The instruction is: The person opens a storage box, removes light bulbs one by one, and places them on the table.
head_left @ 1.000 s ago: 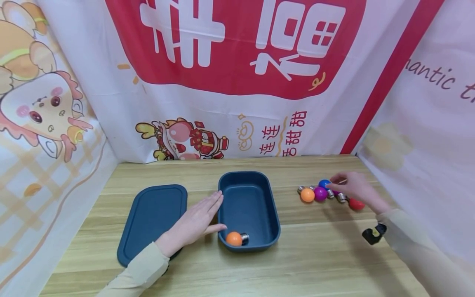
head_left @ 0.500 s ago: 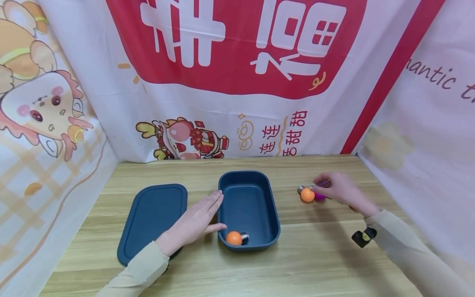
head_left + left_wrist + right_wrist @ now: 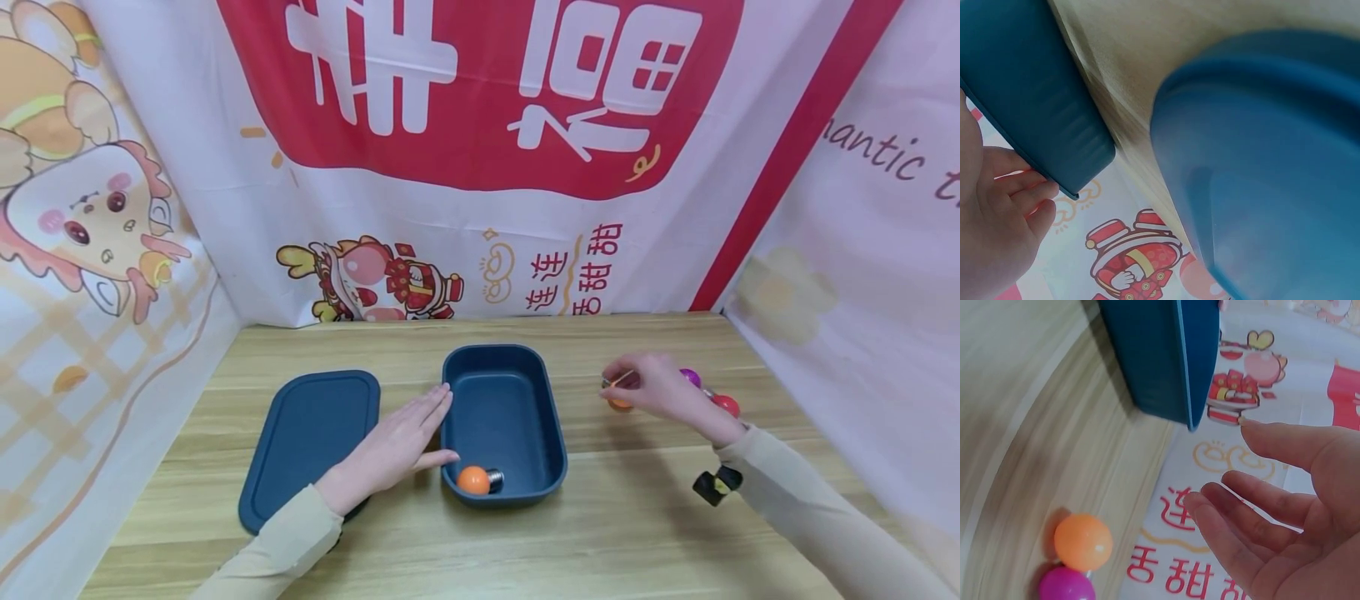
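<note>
My left hand (image 3: 393, 446) lies along the left wall of a dark blue box (image 3: 555, 417), its fingers straight and touching the rim. Inside the box, at the near left corner, an orange light bulb (image 3: 473, 481) rests on its side. To the right of the box, my right hand (image 3: 660, 387) is over another orange bulb (image 3: 619, 403). In the right wrist view its thumb and fingers are apart, with nothing between them, and the orange bulb (image 3: 1083, 542) lies beside a purple bulb (image 3: 1067, 586) on the table. The right hand hides some bulbs in the head view.
A dark blue lid (image 3: 315, 442) lies flat left of the box, partly under the left forearm. Beyond the right hand are a purple bulb (image 3: 690, 377) and a red bulb (image 3: 726, 406). Printed cloth (image 3: 487, 250) hangs behind the wooden table (image 3: 570, 542).
My right hand has moved left across the row of bulbs, from over the blue bulb to the orange one. The left hand and box have stayed put.
</note>
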Available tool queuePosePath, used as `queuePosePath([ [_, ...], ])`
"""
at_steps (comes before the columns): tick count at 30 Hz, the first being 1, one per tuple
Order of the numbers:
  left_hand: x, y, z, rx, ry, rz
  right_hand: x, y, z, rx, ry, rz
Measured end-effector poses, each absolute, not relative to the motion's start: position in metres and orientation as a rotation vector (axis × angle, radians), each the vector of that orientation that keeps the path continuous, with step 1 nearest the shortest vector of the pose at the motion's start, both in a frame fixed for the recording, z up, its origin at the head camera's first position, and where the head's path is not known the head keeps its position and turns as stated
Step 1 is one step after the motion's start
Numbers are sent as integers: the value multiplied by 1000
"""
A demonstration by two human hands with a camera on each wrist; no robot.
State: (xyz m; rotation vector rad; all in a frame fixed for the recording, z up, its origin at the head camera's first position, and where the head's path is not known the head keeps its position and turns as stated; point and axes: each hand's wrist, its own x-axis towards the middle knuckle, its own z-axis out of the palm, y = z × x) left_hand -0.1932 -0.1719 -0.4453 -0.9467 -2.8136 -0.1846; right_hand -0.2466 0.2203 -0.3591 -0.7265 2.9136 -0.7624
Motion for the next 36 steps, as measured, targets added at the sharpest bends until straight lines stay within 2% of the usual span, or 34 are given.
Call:
queuePosePath([
  [16,-194,-171,-445,-958,-2806,-174,-240,186,-367,-958,2802,-840],
  [36,-195,-171,-443,-946,-2819,-133,-220,132,-379,-1230,2628,-723],
])
